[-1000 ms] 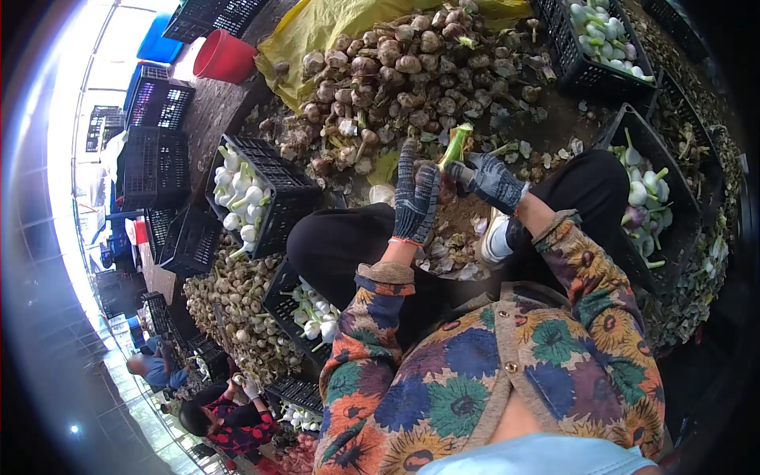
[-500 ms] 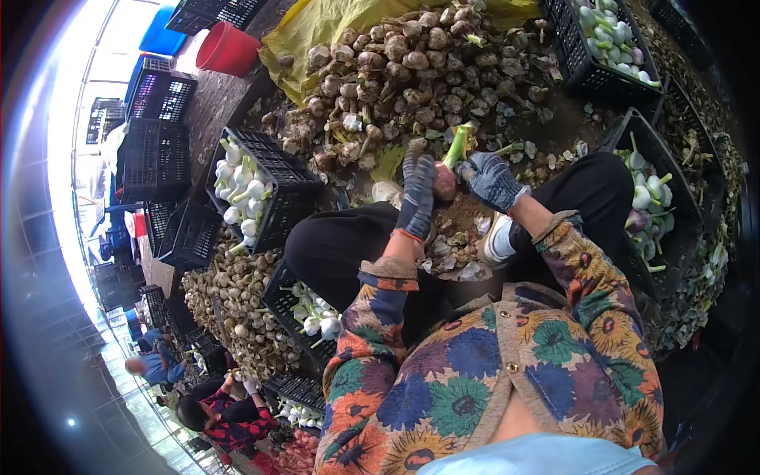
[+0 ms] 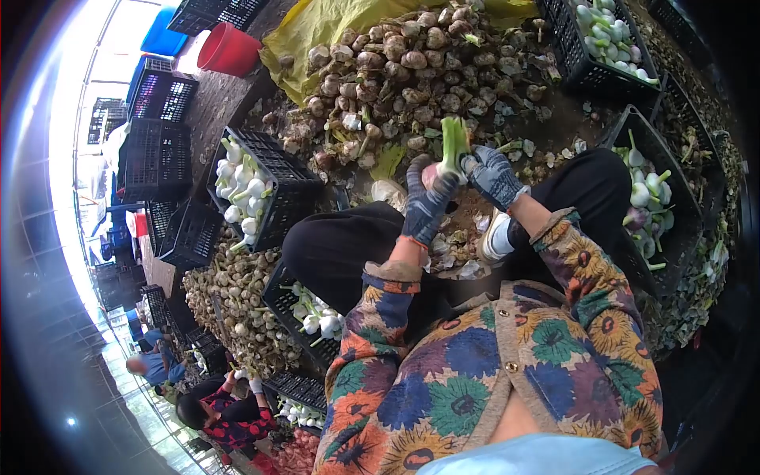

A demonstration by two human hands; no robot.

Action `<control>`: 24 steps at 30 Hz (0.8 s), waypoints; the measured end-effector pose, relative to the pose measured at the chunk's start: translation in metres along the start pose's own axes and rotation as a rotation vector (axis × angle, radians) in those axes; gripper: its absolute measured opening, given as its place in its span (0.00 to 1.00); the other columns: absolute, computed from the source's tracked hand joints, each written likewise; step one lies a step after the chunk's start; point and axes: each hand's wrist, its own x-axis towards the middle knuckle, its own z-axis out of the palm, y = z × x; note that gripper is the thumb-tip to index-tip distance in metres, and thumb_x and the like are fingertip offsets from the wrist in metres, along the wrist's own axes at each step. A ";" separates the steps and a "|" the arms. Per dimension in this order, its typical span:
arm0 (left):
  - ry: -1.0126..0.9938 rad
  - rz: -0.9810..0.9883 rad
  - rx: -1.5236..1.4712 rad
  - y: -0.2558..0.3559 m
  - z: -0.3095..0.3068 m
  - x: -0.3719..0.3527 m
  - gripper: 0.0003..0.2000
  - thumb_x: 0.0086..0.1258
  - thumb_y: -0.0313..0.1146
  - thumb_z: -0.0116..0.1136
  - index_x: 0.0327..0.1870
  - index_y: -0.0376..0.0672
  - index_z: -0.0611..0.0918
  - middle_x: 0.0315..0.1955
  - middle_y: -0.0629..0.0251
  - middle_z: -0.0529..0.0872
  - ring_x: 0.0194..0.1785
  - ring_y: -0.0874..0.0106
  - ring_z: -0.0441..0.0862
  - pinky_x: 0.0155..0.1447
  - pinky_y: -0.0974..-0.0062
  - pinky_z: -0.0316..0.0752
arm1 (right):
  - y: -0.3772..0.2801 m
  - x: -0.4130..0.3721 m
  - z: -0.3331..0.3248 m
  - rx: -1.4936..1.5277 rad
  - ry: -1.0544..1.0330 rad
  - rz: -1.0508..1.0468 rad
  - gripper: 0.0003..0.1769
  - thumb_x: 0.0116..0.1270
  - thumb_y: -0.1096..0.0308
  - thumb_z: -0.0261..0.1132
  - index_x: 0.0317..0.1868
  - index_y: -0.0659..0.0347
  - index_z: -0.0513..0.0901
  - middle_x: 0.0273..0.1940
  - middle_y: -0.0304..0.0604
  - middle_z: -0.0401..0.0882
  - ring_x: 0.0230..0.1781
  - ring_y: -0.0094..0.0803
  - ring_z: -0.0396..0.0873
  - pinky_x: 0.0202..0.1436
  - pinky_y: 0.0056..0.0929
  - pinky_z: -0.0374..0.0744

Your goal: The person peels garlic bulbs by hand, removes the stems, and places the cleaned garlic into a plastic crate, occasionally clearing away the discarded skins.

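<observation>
Cupping the garlic [image 3: 450,161] by its bulb [image 3: 430,174] near the close edge of the heap [image 3: 416,61], the left hand [image 3: 429,201] would do best steady — the right hand [image 3: 494,177] bunches beside the stem [image 3: 455,138], its grip unclear.

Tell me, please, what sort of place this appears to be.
Probably a garlic-cleaning shed: a heap of dirty bulbs lies in front, black crates hold clean white ones with trimmed stems, and the gloved left hand holds a bulb.
</observation>
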 end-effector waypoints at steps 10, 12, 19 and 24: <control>-0.290 -0.484 -0.559 0.012 -0.001 0.003 0.26 0.61 0.44 0.59 0.57 0.41 0.68 0.43 0.61 0.78 0.41 0.70 0.79 0.39 0.72 0.79 | 0.001 -0.003 -0.007 0.280 -0.057 0.208 0.17 0.63 0.61 0.53 0.44 0.67 0.77 0.37 0.54 0.79 0.39 0.44 0.78 0.43 0.35 0.74; -0.061 -0.365 -0.100 0.021 0.009 -0.006 0.27 0.60 0.44 0.61 0.57 0.41 0.68 0.42 0.62 0.79 0.40 0.73 0.79 0.36 0.76 0.78 | 0.000 -0.008 -0.010 0.051 -0.016 0.086 0.16 0.63 0.62 0.53 0.43 0.67 0.76 0.37 0.55 0.79 0.39 0.45 0.77 0.43 0.36 0.73; -0.212 -0.332 -0.343 -0.005 0.001 0.001 0.20 0.63 0.37 0.59 0.53 0.41 0.71 0.40 0.64 0.80 0.40 0.74 0.79 0.41 0.77 0.77 | 0.018 -0.014 0.001 0.689 -0.046 0.306 0.13 0.64 0.63 0.54 0.41 0.63 0.77 0.30 0.39 0.77 0.26 0.25 0.75 0.30 0.25 0.74; -0.241 -0.566 -0.742 -0.011 -0.008 0.001 0.16 0.63 0.37 0.58 0.49 0.43 0.73 0.39 0.66 0.79 0.43 0.71 0.78 0.45 0.71 0.76 | 0.015 -0.008 -0.002 1.054 -0.103 0.645 0.09 0.64 0.64 0.55 0.37 0.59 0.78 0.30 0.36 0.77 0.25 0.24 0.75 0.26 0.24 0.75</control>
